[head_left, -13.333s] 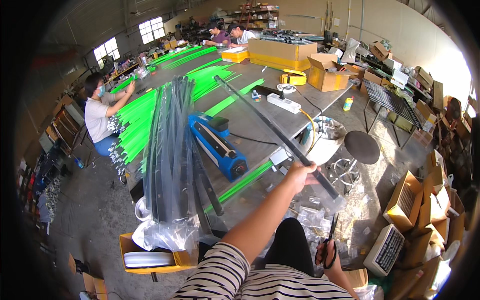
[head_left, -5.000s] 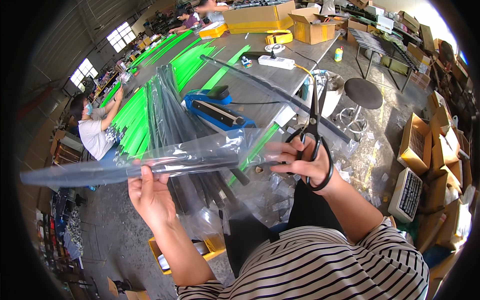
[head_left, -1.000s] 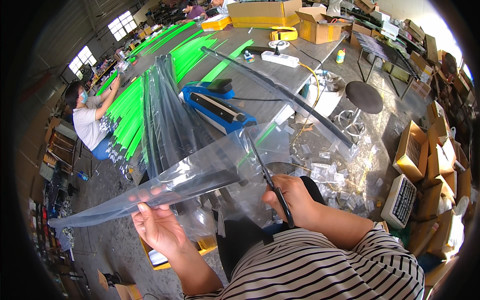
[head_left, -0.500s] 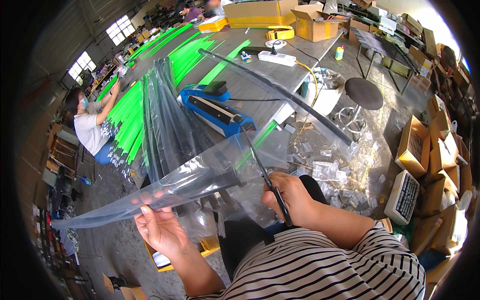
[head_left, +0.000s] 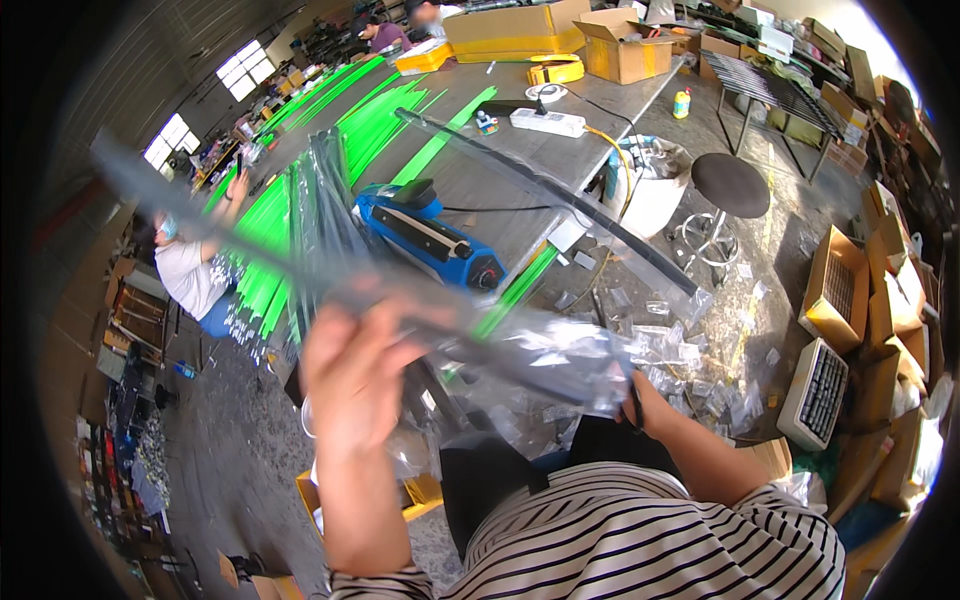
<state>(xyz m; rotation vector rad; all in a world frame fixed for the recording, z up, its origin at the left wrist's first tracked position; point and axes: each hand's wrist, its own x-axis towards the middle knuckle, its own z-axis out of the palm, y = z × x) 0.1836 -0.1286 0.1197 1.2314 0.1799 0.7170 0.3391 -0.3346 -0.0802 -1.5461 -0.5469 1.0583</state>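
Note:
My left hand [head_left: 355, 365], smeared by motion, is closed around a long dark strip [head_left: 205, 225] in a clear plastic sleeve [head_left: 575, 355]. The strip slants from the upper left down to the right, its far end blurred. At the sleeve's crumpled, shiny right end is my right hand [head_left: 655, 405], closed on black-handled scissors [head_left: 634, 405]; the plastic partly covers its fingers. Beyond the strip, a blue bag sealer [head_left: 425, 235] lies on the grey table [head_left: 480, 165]. Left of the sealer rests a bundle of dark strips in clear plastic [head_left: 325, 180].
Bright green strips [head_left: 265, 240] spread over the table's left side, where a masked person [head_left: 190, 270] works. Another wrapped dark strip [head_left: 560, 190] overhangs the right edge. Plastic scraps [head_left: 665, 345] litter the floor near a round stool [head_left: 730, 187]. Cartons [head_left: 838, 280] line the right.
My left hand has risen and swung the wrapped strip's left end upward. My right hand, with the scissors, has moved right to the sleeve's other end, which now looks bunched.

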